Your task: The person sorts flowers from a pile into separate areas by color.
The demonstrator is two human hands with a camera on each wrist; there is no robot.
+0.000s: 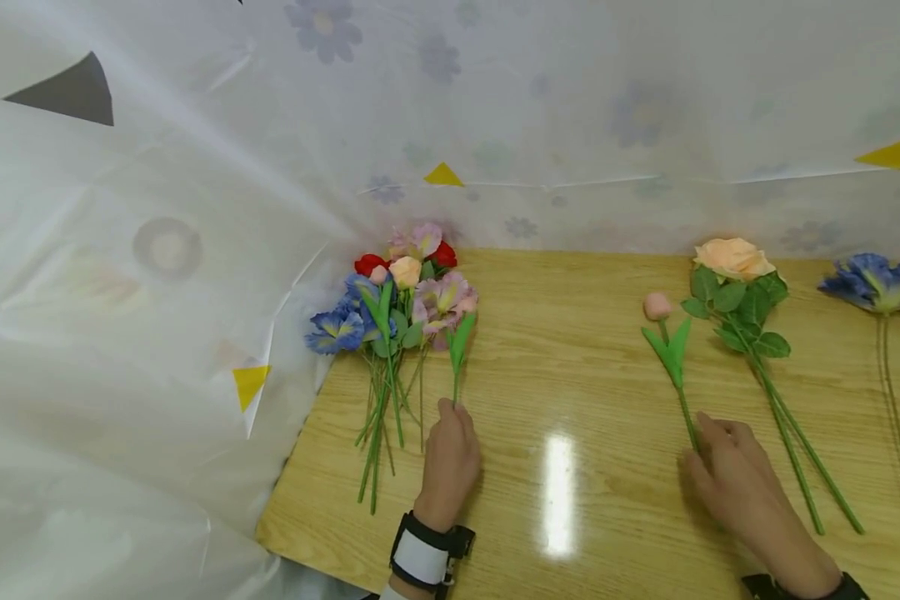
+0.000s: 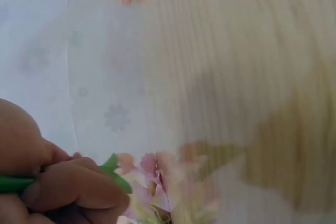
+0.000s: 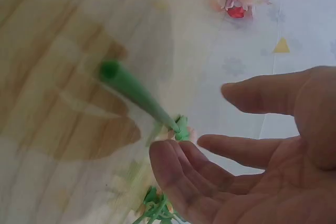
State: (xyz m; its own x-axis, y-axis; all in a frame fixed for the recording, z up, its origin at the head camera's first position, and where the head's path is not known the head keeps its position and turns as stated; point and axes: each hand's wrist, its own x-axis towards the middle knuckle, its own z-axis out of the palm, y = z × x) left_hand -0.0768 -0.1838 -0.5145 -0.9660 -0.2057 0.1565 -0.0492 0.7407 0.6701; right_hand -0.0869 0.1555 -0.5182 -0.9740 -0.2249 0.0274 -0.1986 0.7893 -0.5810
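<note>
My left hand (image 1: 452, 458) pinches the green stem of a pink tulip (image 1: 461, 337), whose head lies against a bunch of flowers. That grip shows close up in the left wrist view, where the fingers (image 2: 79, 187) curl round the stem. The bunch holds red flowers (image 1: 371, 266), blue irises (image 1: 336, 331), lilac irises (image 1: 441, 302) and a small peach rose (image 1: 405, 272). Beside another pink tulip (image 1: 675, 358) is my right hand (image 1: 738, 475). The right wrist view shows its thumb and fingers (image 3: 252, 93) spread apart, with the tulip's stem (image 3: 139, 95) beyond the fingertips.
A large peach rose (image 1: 733, 259) with leafy stems lies right of the single tulip. Farther right is a blue iris (image 1: 881, 283) on a long stem. White patterned sheeting (image 1: 570, 108) borders the wooden table (image 1: 555, 350) at the back and left.
</note>
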